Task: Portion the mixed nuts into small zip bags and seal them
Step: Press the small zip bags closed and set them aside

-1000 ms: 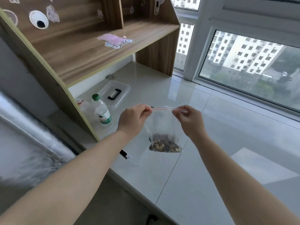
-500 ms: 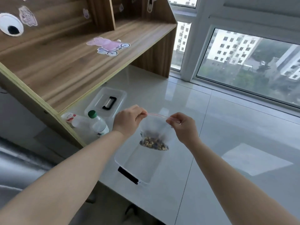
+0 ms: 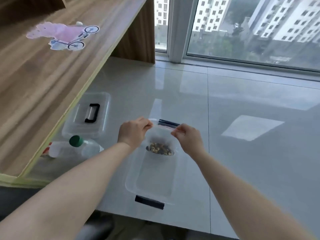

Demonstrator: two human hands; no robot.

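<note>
Both hands have brought the zip bag (image 3: pixel 160 139) lower and nearer, so it now hangs over the clear plastic box (image 3: pixel 150 184) on the white counter (image 3: pixel 242 153), its red strip stretched taut, and the seal looks nearly pressed home. Left hand (image 3: pixel 133 132) pinches the strip's left end and right hand (image 3: pixel 187 137) pinches its right end, the mixed nuts (image 3: pixel 160 149) pooled at the bottom between the wrists.

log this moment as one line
step: sealing | left hand: pinches zip bag top | right hand: pinches top | mixed nuts: inside | below: clear bin
</note>
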